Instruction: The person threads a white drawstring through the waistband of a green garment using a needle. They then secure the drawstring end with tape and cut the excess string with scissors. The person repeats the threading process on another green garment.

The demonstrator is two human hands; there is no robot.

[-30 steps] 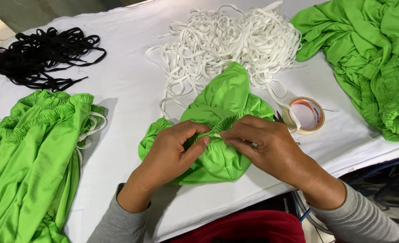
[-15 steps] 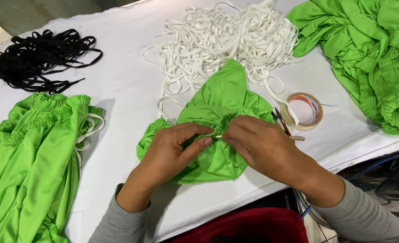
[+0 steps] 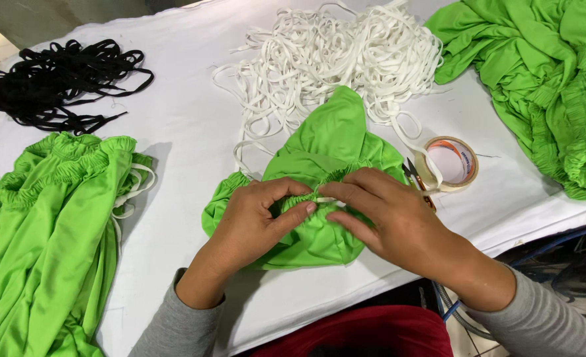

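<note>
Head view shows your left hand (image 3: 253,221) and right hand (image 3: 389,221) pinching the bright green gathered fabric garment (image 3: 326,152). Between your fingertips lies a white flat cord (image 3: 326,199), on the white tabletop (image 3: 180,125).

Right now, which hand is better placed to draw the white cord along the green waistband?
Probably the right hand: its fingers pinch the white cord, while the left hand bunches the green waistband.

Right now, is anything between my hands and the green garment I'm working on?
Nothing visible is. The left hand and right hand both rest directly on the green garment, pinching its gathered waistband where a bit of white cord shows.
</note>
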